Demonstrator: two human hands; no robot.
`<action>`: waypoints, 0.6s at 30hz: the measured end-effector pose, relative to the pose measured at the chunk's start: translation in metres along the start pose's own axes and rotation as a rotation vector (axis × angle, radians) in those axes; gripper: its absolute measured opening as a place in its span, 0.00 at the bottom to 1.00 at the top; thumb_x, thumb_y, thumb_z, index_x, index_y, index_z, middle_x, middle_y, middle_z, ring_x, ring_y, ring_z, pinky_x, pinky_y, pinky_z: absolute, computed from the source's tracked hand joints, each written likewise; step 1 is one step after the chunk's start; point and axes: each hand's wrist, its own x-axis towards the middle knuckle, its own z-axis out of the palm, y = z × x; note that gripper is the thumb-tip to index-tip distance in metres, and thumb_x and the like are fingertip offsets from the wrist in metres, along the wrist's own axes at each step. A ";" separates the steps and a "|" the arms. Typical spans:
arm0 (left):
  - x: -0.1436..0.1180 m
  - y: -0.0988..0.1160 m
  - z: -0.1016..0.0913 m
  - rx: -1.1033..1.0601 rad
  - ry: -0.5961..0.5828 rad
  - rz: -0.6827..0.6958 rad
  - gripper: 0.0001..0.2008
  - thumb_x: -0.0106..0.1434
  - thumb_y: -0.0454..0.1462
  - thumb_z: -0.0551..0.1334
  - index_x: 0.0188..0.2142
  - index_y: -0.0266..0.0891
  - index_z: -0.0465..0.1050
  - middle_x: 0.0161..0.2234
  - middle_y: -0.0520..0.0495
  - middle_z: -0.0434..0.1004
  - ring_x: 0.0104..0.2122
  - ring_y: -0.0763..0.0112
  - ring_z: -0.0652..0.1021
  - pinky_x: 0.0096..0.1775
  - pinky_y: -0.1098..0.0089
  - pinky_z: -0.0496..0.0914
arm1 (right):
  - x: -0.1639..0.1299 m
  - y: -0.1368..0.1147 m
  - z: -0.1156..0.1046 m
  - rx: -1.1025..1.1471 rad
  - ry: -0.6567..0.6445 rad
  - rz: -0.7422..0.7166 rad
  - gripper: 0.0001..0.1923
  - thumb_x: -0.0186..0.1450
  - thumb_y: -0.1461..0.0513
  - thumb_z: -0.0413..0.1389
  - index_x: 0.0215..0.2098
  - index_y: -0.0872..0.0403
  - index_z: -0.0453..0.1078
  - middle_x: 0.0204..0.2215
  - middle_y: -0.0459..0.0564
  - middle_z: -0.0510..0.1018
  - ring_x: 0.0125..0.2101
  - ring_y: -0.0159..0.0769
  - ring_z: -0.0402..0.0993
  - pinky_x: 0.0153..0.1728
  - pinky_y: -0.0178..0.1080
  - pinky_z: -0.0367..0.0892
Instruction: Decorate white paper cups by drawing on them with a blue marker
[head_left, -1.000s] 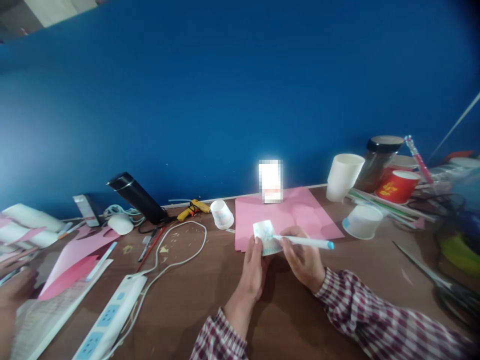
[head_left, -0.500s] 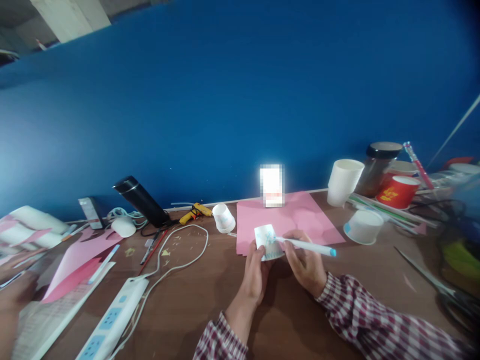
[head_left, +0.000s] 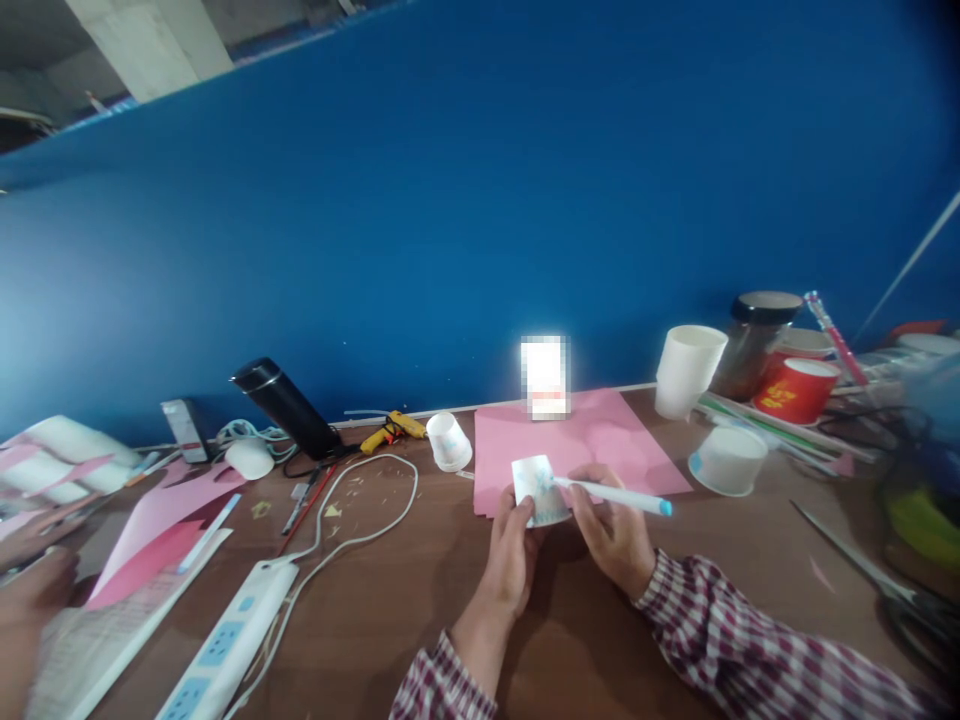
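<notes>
My left hand (head_left: 514, 555) is closed around a small white paper cup (head_left: 531, 478) with light blue marks drawn on its side. In my right hand (head_left: 613, 530) lies a white marker with a light blue end (head_left: 626, 495), and its tip meets the cup's side or hovers very near it. Both hands are above the brown table, at the front edge of pink paper sheets (head_left: 570, 435). Another marked paper cup (head_left: 448, 445) stands left of the sheets, and a wider white paper bowl (head_left: 727, 462) is to their right.
A white power strip (head_left: 225, 640) and its looping cable lie at the left, near a yellow glue gun (head_left: 394, 430) and a black flask (head_left: 286, 405). Scissors (head_left: 862, 560) are on the right, below stacked white cups (head_left: 686, 370). Another person's hand (head_left: 37, 590) is at far left.
The view has tilted up slightly, so everything sits a little lower. My hands keep nearly the same pose on the cup and marker. The other person's hand has shifted.
</notes>
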 end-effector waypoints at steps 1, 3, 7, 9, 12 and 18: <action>0.000 0.000 0.000 0.002 0.002 -0.001 0.12 0.60 0.39 0.60 0.43 0.38 0.69 0.43 0.44 0.76 0.49 0.59 0.73 0.51 0.61 0.65 | 0.000 0.000 0.000 -0.002 -0.002 -0.001 0.04 0.67 0.61 0.49 0.38 0.53 0.64 0.30 0.48 0.72 0.30 0.35 0.70 0.31 0.36 0.68; 0.000 0.000 0.000 0.006 0.005 -0.003 0.12 0.60 0.39 0.60 0.42 0.38 0.69 0.43 0.44 0.76 0.48 0.59 0.73 0.51 0.62 0.65 | 0.000 0.000 -0.001 -0.004 -0.009 0.000 0.04 0.67 0.61 0.49 0.37 0.53 0.64 0.29 0.48 0.72 0.30 0.35 0.70 0.31 0.36 0.68; 0.000 0.000 0.000 0.009 0.000 0.004 0.11 0.60 0.39 0.61 0.42 0.38 0.69 0.42 0.44 0.77 0.48 0.60 0.73 0.51 0.62 0.65 | 0.000 0.000 -0.001 -0.001 -0.011 0.002 0.04 0.67 0.61 0.49 0.37 0.53 0.64 0.28 0.48 0.71 0.29 0.34 0.70 0.31 0.36 0.68; -0.001 0.001 0.000 0.011 -0.007 0.004 0.12 0.60 0.39 0.61 0.42 0.38 0.69 0.42 0.44 0.76 0.48 0.60 0.73 0.50 0.62 0.65 | 0.000 -0.001 -0.001 0.000 -0.015 0.006 0.04 0.68 0.61 0.48 0.37 0.53 0.63 0.28 0.48 0.71 0.28 0.34 0.70 0.30 0.36 0.68; -0.001 0.001 0.001 0.027 -0.016 -0.001 0.13 0.60 0.40 0.61 0.43 0.38 0.69 0.42 0.43 0.76 0.47 0.60 0.74 0.49 0.63 0.66 | 0.000 -0.002 -0.001 -0.013 -0.014 0.000 0.04 0.68 0.61 0.48 0.37 0.53 0.64 0.29 0.48 0.72 0.29 0.35 0.71 0.30 0.36 0.68; -0.001 -0.001 -0.001 0.110 0.022 -0.013 0.18 0.58 0.44 0.63 0.46 0.38 0.69 0.44 0.42 0.75 0.44 0.61 0.75 0.48 0.62 0.67 | 0.000 -0.003 -0.001 -0.005 -0.011 0.008 0.04 0.67 0.61 0.49 0.38 0.53 0.64 0.30 0.49 0.73 0.30 0.35 0.72 0.32 0.37 0.69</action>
